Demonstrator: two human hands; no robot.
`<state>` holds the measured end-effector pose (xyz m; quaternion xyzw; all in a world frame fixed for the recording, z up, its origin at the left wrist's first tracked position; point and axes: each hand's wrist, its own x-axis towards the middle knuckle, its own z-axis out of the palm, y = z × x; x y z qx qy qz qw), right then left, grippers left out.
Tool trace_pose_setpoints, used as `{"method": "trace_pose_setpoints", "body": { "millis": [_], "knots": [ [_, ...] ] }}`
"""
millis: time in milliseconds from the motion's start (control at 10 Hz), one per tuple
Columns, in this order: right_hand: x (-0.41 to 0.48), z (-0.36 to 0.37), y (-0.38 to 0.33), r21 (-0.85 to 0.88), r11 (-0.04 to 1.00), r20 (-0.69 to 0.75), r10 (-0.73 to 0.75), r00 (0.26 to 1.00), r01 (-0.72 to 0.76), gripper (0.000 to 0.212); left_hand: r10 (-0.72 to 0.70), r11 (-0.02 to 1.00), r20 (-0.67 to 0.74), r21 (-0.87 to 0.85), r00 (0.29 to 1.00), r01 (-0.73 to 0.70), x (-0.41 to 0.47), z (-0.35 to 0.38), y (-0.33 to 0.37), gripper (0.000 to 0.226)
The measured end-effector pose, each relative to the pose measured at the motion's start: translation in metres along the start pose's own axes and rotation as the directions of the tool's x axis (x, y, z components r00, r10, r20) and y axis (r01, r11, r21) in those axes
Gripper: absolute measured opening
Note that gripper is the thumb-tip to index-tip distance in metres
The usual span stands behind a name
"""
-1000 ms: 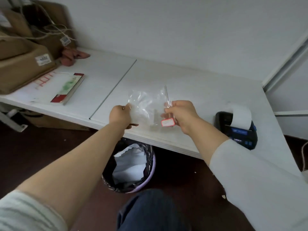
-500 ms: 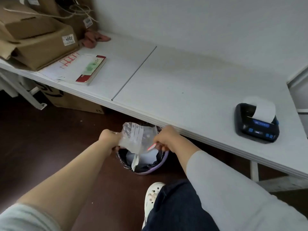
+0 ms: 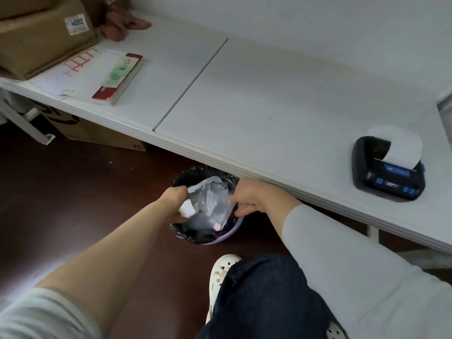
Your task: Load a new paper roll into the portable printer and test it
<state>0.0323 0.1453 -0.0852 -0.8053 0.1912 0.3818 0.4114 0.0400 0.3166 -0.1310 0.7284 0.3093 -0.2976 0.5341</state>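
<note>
The black portable printer (image 3: 389, 176) sits on the white table (image 3: 269, 99) at the right, with a strip of white paper (image 3: 397, 145) curling out of its top. Below the table edge, a clear plastic bag (image 3: 210, 200) lies in the mouth of a waste bin (image 3: 232, 234) with a black liner. My left hand (image 3: 175, 199) grips the bag's left edge together with a small white piece. My right hand (image 3: 248, 196) is at the bag's right edge, fingers loosely spread and not closed on it. The bag's red tag (image 3: 216, 226) lies low in the bin.
A red-and-green book (image 3: 119, 77) on a sheet of paper and a cardboard box (image 3: 44, 33) lie on the table at the left, with a reddish cloth (image 3: 122, 23) behind. Another box (image 3: 97, 135) stands under the table. My white shoe (image 3: 223, 267) is next to the bin.
Both hands carried the plastic bag from above the table down over the bin. The right hand has let go of the tagged edge, and the bag now sags into the bin.
</note>
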Motion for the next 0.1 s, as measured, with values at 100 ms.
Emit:
{"method": "trace_pose_setpoints", "body": {
  "millis": [100],
  "knots": [
    [-0.0321, -0.0164, 0.0052, 0.056, 0.997, 0.014, -0.045, 0.999, 0.044, 0.032, 0.031, 0.999, 0.034, -0.046, 0.999, -0.03, -0.0229, 0.0002, -0.001, 0.014]
  ]
}}
